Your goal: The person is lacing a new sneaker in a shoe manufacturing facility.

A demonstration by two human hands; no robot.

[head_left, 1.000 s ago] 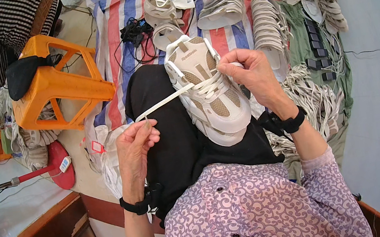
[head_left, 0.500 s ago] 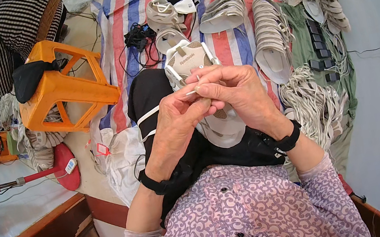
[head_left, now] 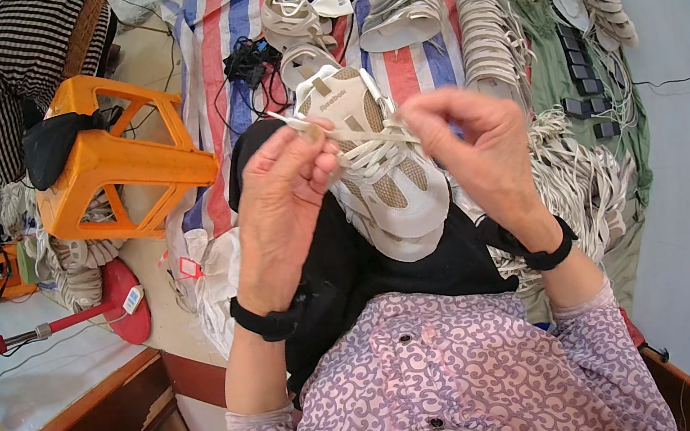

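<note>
A beige and white shoe upper (head_left: 403, 210) with tan mesh panels lies across my lap, its tongue pointing away from me. White lacing crosses its middle. My left hand (head_left: 283, 198) pinches a white shoelace (head_left: 361, 133) at the upper's left side, and the lace's tip sticks out beyond the fingers. On the right, my right hand (head_left: 481, 156) has its thumb and forefinger closed by the eyelet edge, at the other stretch of the lace. The lace runs between both hands over the tongue. My right fingertips partly hide what they grip.
An orange plastic stool (head_left: 113, 163) with a black cap stands at left. Stacked shoe uppers (head_left: 490, 36) lie on the striped sheet (head_left: 223, 3) ahead. Loose white laces (head_left: 582, 185) are heaped at right, near several black blocks (head_left: 582, 75). A red round base (head_left: 126, 298) is lower left.
My hands were together over the upper, fingering the lace end; now they are apart, left and right of it, with the lace stretched between. The lacing on the upper has come into view.
</note>
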